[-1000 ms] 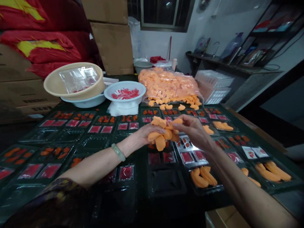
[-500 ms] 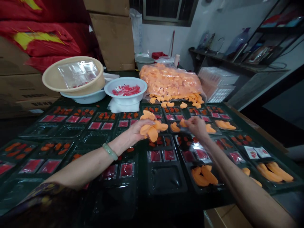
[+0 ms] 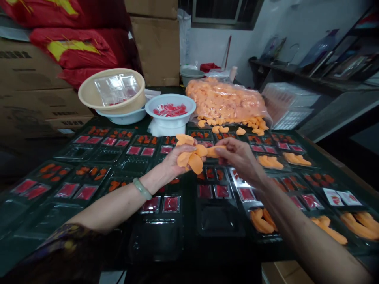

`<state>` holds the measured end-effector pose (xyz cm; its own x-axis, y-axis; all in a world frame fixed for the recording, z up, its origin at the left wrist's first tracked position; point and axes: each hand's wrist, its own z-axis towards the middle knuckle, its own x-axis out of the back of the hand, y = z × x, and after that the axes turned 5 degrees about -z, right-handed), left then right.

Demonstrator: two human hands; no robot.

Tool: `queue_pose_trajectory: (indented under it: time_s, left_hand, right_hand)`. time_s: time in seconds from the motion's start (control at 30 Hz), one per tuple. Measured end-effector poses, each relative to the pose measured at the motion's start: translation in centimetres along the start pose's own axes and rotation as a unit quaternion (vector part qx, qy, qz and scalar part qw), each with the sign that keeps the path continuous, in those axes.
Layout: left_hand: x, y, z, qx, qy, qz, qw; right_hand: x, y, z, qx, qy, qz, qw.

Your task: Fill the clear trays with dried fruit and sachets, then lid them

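Note:
My left hand [image 3: 174, 159], with a pale green bangle at the wrist, is closed round a bunch of soft-looking orange curved pieces [image 3: 195, 162]. Just to the right, my right hand [image 3: 238, 156] pinches one more orange piece [image 3: 215, 151], whose left end meets the bunch. Both hands hover over rows of clear compartment trays. Below them, a tray [image 3: 219, 219] holds small orange-red pieces and two red packets [image 3: 222, 191], and its large front compartment is bare. Beneath my right forearm, another tray has orange curved pieces [image 3: 262, 221] in its front compartment.
Behind the trays stand a pale blue basin [image 3: 191, 112] of red packets, a beige basin [image 3: 85, 92], and a large clear bag [image 3: 225, 98] of orange pieces, some spilled in front. Cardboard boxes [image 3: 155, 51] and red bundles [image 3: 79, 51] are stacked at the left. White crates [image 3: 290, 104] stand right.
My right hand has moved left, bringing an orange piece up against the bunch in my left hand. Orange pieces now show in the tray where my right hand was. The view has shifted slightly left.

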<state>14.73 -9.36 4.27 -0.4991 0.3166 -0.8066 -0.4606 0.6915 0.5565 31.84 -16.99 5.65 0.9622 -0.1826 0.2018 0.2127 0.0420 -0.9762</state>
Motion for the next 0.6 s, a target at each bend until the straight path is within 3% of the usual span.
queue_pose_trajectory:
  time_s: [0.1,0.2,0.3,0.4,0.47,0.53,0.6]
  left_hand:
    - [1.7,1.5,-1.1,-0.042,-0.006,0.026,0.999]
    - [3.4,2.9,-2.1,-0.069,0.035,0.022,0.997]
    - [4.1,3.4,-2.7,-0.076,0.065,0.006,0.995]
    - [4.0,3.4,-2.7,-0.082,0.073,0.003,0.994]
    - [3.9,3.2,-2.5,-0.083,0.087,0.002,0.993]
    - [3.9,2.9,-2.3,-0.08,0.102,-0.001,0.992]
    - [3.9,2.5,-2.1,-0.067,0.108,-0.002,0.992]
  right_hand:
    - [0.8,0.5,0.4,-0.032,0.059,-0.014,0.998]
    - [0.7,2.3,1.4,-0.097,0.096,-0.019,0.99]
    - [-1.0,4.4,2.8,-0.135,0.127,-0.058,0.981]
    - [-3.5,6.1,4.1,-0.123,0.173,-0.154,0.965]
    - [-4.8,6.9,4.7,-0.098,0.172,-0.303,0.932]
    - [-5.7,7.4,4.9,-0.047,0.136,-0.477,0.867]
    - [-6.1,7.4,5.0,0.005,0.104,-0.577,0.81]
